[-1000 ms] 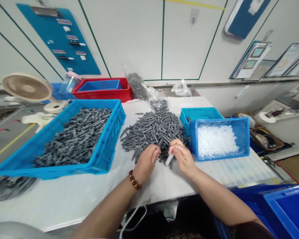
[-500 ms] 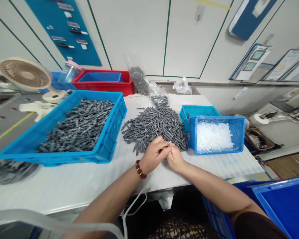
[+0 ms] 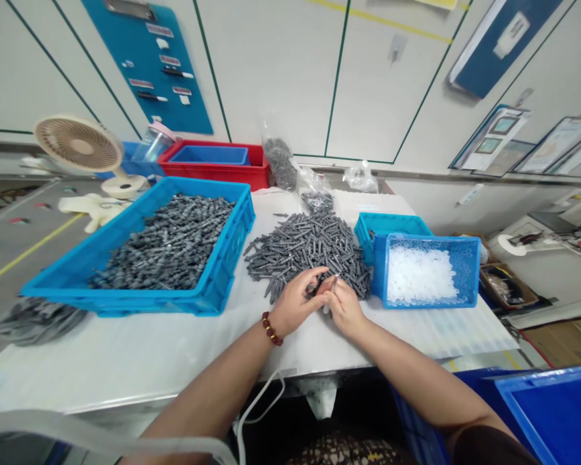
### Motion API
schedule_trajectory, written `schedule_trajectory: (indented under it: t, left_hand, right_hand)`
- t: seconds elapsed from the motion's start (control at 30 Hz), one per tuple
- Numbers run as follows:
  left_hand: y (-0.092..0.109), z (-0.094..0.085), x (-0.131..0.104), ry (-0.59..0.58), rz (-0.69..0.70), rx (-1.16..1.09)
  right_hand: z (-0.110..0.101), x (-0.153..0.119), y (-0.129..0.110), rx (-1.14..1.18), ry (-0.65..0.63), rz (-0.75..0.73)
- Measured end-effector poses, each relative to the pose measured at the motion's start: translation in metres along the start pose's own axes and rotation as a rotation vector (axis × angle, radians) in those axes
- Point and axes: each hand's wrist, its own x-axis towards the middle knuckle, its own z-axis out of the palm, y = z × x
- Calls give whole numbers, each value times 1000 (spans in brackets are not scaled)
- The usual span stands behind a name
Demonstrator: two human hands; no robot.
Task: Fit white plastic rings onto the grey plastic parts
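Observation:
My left hand [image 3: 296, 302], with a beaded bracelet at the wrist, curls its fingers beside the heap's near edge; its thumb meets my right hand. What lies in those fingers is partly hidden. My right hand [image 3: 347, 309] is closed on a small slim grey part [image 3: 335, 281], whose tip shows above the fingers. A whitish bit [image 3: 326, 310] shows below the fingertips, too small to name. Just beyond both hands lies a heap of slim, pointed dark grey parts [image 3: 310, 242] on the white-covered table [image 3: 184, 352].
A large blue crate [image 3: 227, 284] of grey ribbed parts stands left. To the right, a tilted blue bin [image 3: 466, 271] holds small translucent white pieces, in front of a teal bin [image 3: 392, 223]. Behind are a red bin [image 3: 213, 169], bagged parts [image 3: 279, 161] and a fan [image 3: 80, 143].
The hands have opened slightly apart at the fingers, and a grey part's tip now shows in the right one. The whole view has shifted a little, moving the scene rightward and down.

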Motion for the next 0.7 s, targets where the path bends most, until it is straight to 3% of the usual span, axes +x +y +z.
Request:
schedule_trajectory:
  t: [0.07,0.13,0.23,0.3,0.4,0.53,0.6,0.7]
  left_hand:
    - [0,-2,-1,33,-57,80]
    - [0,-3,-1,-44,-47,185]
    - [1,-6,-2,-176,11,261]
    - [-1,-13,0,-206,26,268]
    - [-6,-32,3,-230,28,258]
    - [-7,-55,5,-299,-8,217]
    - [-4,-55,3,-362,7,191]
    - [0,-44,0,-434,19,136]
  right_hand:
    - [-6,3,-2,28,93,70]
    - [-9,5,-2,146,130,193]
    - [-10,7,1,378,75,306]
    - [-12,8,3,425,2,297]
    - [-18,5,1,207,-86,151]
    - [-18,-4,-13,-252,-15,-225]
    - [-13,-7,-19,-419,-8,-358]
    - [-3,-8,-21,-581,-75,-415]
